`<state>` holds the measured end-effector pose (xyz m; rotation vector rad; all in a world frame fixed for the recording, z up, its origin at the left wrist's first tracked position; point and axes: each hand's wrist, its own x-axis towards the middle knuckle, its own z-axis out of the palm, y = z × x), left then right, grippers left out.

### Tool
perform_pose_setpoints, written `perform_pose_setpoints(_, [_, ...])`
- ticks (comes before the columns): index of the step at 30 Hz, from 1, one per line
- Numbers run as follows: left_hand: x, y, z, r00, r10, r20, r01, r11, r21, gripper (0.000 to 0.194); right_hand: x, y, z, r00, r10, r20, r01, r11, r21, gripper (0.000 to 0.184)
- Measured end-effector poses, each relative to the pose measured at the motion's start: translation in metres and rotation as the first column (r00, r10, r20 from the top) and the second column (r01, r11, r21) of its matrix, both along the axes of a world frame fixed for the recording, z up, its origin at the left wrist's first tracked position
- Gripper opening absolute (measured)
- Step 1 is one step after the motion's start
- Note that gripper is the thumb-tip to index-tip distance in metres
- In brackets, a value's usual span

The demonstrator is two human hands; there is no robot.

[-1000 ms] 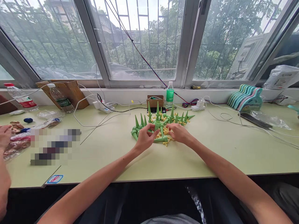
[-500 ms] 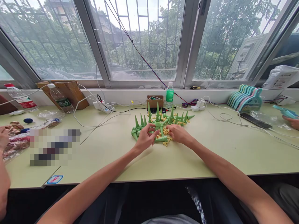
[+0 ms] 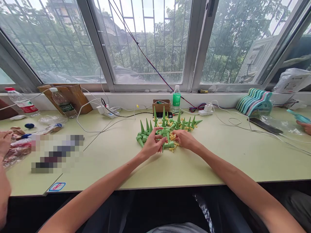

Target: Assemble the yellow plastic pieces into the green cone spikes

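the left hand (image 3: pixel 152 144) is partly curled, its thumb and fingers closed on a green spike (image 3: pixel 163 148) whose tip points down toward the worktop (image 3: pixel 206 173), at the near side of the pile. the right hand (image 3: pixel 186 139) is just to the right, fingers bent and bunched together at the yellow pieces (image 3: pixel 172 149); whether it has hold of one i cannot tell.

the pile sits in the middle of the worktop, between and beyond the hands. several upright green cones (image 3: pixel 164 117) stand along its far side, more green parts lie tilted or flat at its left, and yellow bits are scattered among them and at the near edge.

beyond the pile are a small cardboard box (image 3: pixel 161 105) and, to its right, an upright bottle with a green label (image 3: pixel 176 99). far right, a row of teal and pink plastic pieces (image 3: pixel 255 102) leans together, with a dark phone (image 3: pixel 266 125) lying nearer. at the right edge another person's hand (image 3: pixel 305 127) holds a teal item (image 3: pixel 298 116); at the left edge is a further person's hand (image 3: pixel 3 142).
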<state>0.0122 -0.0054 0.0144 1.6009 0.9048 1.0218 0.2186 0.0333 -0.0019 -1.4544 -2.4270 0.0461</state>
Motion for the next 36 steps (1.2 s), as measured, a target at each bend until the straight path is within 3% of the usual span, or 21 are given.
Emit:
perform_pose_setpoints(14, [0.0, 0.001, -0.002, 0.999, -0.035, -0.041, 0.035, 0.999, -0.002, 0.054, -0.003, -0.006, 0.009, 0.988, 0.037, -0.149, -0.033, 0.999, 0.025, 0.011])
perform_pose_setpoints(24, [0.0, 0.003, -0.004, 0.999, 0.003, -0.045, -0.003, 1.0, 0.004, 0.055, -0.009, -0.014, 0.015, 0.891, 0.222, -0.396, -0.133, 0.961, 0.241, 0.013])
perform_pose_setpoints(36, [-0.001, 0.002, -0.004, 0.999, -0.001, -0.046, 0.001, 1.0, 0.009, 0.058, -0.016, -0.021, 0.014, 0.78, 0.424, -0.46, -0.337, 0.905, 0.261, 0.017])
